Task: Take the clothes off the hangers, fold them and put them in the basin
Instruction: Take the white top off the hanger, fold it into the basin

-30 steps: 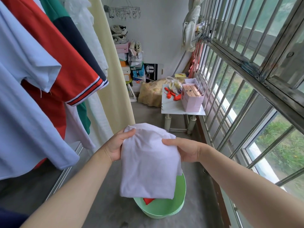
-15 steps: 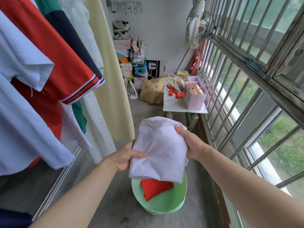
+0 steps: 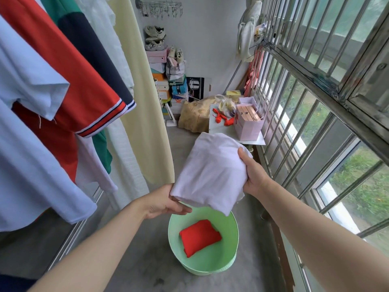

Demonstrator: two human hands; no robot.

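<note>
Both hands, left hand (image 3: 168, 202) and right hand (image 3: 251, 173), grip the folded white cotton garment (image 3: 210, 171) above the round green plastic basin's (image 3: 233, 245) rim, red folded cloth (image 3: 200, 238) inside; uneven release likely unfolds it or misses.

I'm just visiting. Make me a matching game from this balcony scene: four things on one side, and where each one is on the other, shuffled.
Things:
1. white folded garment
2. red folded garment
3. pink box
4. sneakers

Places:
A. in the green basin
B. atop the stacked shoeboxes
C. on the small table
D. held by the left hand and right hand

Pairs: 1-D, 2-A, 3-C, 4-B.
</note>
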